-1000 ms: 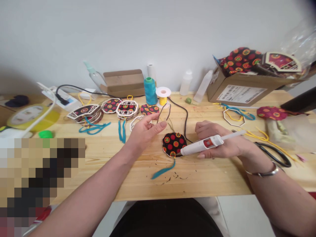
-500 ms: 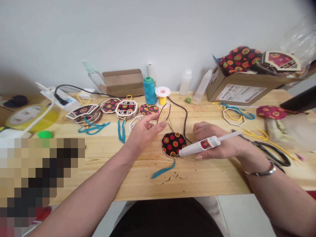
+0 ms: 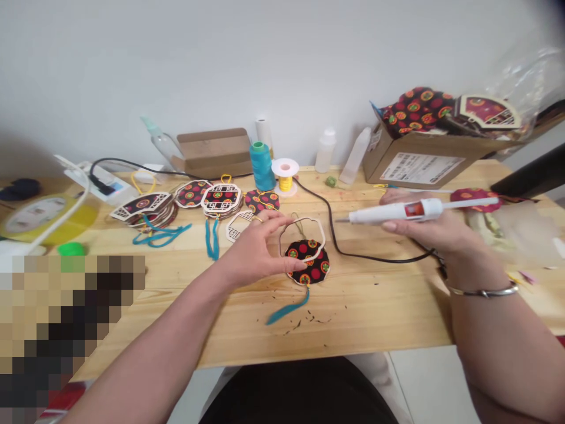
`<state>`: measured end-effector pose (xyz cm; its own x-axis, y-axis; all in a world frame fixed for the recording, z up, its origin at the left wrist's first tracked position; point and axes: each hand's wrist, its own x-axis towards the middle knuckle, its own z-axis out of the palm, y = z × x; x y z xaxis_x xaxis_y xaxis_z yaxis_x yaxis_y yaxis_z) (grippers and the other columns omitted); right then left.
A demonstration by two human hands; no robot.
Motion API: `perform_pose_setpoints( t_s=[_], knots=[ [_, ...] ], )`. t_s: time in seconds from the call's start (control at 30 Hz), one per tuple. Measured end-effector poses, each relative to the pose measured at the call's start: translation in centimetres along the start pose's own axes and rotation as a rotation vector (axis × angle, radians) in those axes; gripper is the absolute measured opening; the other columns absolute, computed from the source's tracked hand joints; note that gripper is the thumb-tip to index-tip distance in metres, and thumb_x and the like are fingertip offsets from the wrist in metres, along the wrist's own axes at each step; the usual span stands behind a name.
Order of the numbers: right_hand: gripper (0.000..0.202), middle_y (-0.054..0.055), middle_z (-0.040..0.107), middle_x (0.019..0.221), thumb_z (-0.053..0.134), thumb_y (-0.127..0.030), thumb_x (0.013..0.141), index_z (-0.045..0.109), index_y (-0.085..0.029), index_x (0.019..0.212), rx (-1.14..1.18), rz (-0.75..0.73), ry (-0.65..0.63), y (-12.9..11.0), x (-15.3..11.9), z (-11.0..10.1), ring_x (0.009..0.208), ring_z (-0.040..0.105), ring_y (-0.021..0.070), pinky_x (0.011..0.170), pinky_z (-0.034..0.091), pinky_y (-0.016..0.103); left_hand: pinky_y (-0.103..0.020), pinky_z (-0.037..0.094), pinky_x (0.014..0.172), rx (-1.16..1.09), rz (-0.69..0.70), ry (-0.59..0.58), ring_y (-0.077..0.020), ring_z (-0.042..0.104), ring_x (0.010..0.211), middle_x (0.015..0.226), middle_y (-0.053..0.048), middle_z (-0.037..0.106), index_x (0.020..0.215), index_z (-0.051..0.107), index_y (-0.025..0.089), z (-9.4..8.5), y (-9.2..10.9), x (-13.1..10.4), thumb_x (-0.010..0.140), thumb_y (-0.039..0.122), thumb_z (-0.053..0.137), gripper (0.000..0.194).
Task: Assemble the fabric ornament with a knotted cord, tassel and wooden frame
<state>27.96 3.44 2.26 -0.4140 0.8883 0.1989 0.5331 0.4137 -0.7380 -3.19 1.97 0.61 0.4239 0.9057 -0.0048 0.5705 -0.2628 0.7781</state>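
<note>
Near the middle of the table lies a round black fabric piece (image 3: 315, 272) with red, yellow and green motifs. A teal tassel (image 3: 289, 310) trails from its lower edge. My left hand (image 3: 258, 250) pinches a thin pale scalloped frame (image 3: 324, 232) between thumb and fingers. It is tilted above the fabric piece and overlaps its upper half; whether they touch is unclear. My right hand (image 3: 452, 227) is wrapped round a white glue gun (image 3: 384, 213), held to the right of the fabric piece, nozzle pointing left. A glue stick (image 3: 470, 204) sticks out of its back.
A black cord (image 3: 331, 227) crosses the table. Behind stand a teal thread cone (image 3: 261, 168), a yellow spool (image 3: 286, 182) and plastic bottles (image 3: 325, 152). Finished ornaments (image 3: 222, 199) lie left; a cardboard box (image 3: 424, 159) with fabric pieces is at right. Yellow tape (image 3: 79, 215) sits far left.
The glue gun has left the fabric piece's lower edge and moved up and right. My left hand has lowered toward the fabric piece, the frame now over it.
</note>
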Motion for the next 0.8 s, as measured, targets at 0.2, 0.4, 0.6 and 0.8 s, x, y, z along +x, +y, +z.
perform_pose_setpoints(
  t_s=[0.2,0.4,0.6,0.8],
  knots=[
    [0.041,0.001,0.049,0.062,0.069,-0.058,0.063,0.051,-0.021,0.067,-0.019,0.331,0.517,0.5,0.1,0.6,0.059,0.045,0.0154,0.056,0.034,0.031,-0.046,0.033,0.102,0.239,0.121,-0.077,-0.0304,0.04,0.117,0.123,-0.011,0.046,0.12,0.055,0.019,1.3,-0.1,-0.3,0.056,0.058,0.073,0.077],
    [0.04,-0.002,0.044,0.056,0.066,-0.057,0.066,0.045,-0.023,0.061,-0.091,0.265,0.464,0.8,0.4,1.2,0.053,0.042,0.0142,0.049,0.032,0.028,-0.046,0.037,0.099,0.333,0.143,-0.086,-0.0293,0.041,0.113,0.122,-0.009,0.047,0.119,0.056,0.021,2.0,-0.1,-0.6,0.06,0.059,0.07,0.071],
    [0.046,0.0,0.045,0.054,0.056,-0.058,0.076,0.037,-0.022,0.054,-0.497,0.004,0.238,1.8,1.2,1.5,0.06,0.045,0.0177,0.065,0.038,0.035,-0.046,0.037,0.098,0.396,0.125,-0.1,-0.0295,0.04,0.113,0.122,-0.009,0.048,0.121,0.055,0.022,2.3,0.2,-0.8,0.061,0.062,0.068,0.074],
    [0.032,0.013,0.058,0.081,0.051,-0.049,0.077,0.052,-0.017,0.076,-0.893,0.139,0.13,2.0,1.3,2.3,0.085,0.048,0.0295,0.068,0.036,0.037,-0.044,0.039,0.097,0.412,0.121,-0.104,-0.0289,0.041,0.112,0.122,-0.009,0.048,0.122,0.054,0.022,2.3,0.1,-0.8,0.06,0.063,0.067,0.076]
  ],
)
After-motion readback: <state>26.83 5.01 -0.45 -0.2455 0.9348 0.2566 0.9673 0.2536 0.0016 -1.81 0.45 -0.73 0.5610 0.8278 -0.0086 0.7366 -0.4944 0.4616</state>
